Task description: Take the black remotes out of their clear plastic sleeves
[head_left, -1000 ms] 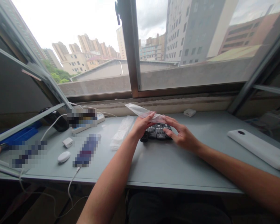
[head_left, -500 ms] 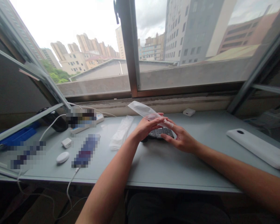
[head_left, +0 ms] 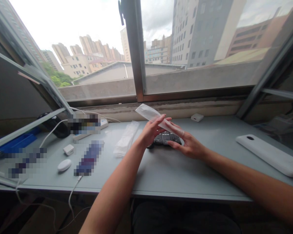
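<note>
A clear plastic sleeve (head_left: 148,113) slants above the desk between my two hands. My left hand (head_left: 151,130) is closed on the sleeve's middle, its fingers lying across the film. At the sleeve's lower end is my right hand (head_left: 191,144), with fingers stretched along or inside the plastic and thumb held apart; which of the two I cannot tell. Black keypad-like devices with small buttons (head_left: 166,138) lie side by side below my hands, partly covered by them. Left of my left forearm rests a stack of clear plastic sleeves (head_left: 125,141).
Left on the desk (head_left: 185,182) are a pixelated phone-like object (head_left: 89,159) on a cable, a white oval case (head_left: 64,165), a white charger (head_left: 68,149) and a power strip (head_left: 104,123). A small white box (head_left: 197,117) sits near the window; a long white object (head_left: 271,156) lies right.
My left fingers have lifted and shifted slightly over the sleeve, uncovering more of it. The sleeve and my right hand have moved a little to the right.
</note>
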Demonstrator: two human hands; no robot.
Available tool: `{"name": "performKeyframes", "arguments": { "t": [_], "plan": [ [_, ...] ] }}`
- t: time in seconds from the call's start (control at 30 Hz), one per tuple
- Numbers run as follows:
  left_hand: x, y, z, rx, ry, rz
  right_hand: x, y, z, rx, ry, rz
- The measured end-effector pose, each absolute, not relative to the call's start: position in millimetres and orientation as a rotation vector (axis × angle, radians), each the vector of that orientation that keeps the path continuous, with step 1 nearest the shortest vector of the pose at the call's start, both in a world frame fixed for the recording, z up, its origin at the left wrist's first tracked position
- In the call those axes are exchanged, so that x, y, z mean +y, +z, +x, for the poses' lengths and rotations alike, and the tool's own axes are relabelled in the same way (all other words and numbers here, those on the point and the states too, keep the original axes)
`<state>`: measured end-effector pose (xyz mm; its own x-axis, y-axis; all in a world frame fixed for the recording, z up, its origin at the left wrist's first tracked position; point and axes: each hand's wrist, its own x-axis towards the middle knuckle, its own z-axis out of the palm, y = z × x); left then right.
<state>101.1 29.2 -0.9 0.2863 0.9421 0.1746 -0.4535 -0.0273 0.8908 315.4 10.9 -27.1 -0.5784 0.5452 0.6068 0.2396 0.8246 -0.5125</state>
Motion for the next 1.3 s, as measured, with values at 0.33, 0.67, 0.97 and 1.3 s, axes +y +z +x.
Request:
{"name": "performKeyframes", "arguments": {
  "t": [0.33,0.67,0.97,1.3],
  "plan": [
    [52,-1,82,0.691,1.599,0.703,11,-29,317,-2.246,0.475,-0.564],
    [57,2,76,0.769,1.666,0.648,9,-28,320,-2.296,0.490,-0.652],
    [61,1,69,0.783,1.747,0.584,8,-26,319,-2.324,0.488,-0.630],
    [62,7,56,0.751,1.877,0.407,8,-23,318,-2.338,0.486,-0.590]
  ]
}}
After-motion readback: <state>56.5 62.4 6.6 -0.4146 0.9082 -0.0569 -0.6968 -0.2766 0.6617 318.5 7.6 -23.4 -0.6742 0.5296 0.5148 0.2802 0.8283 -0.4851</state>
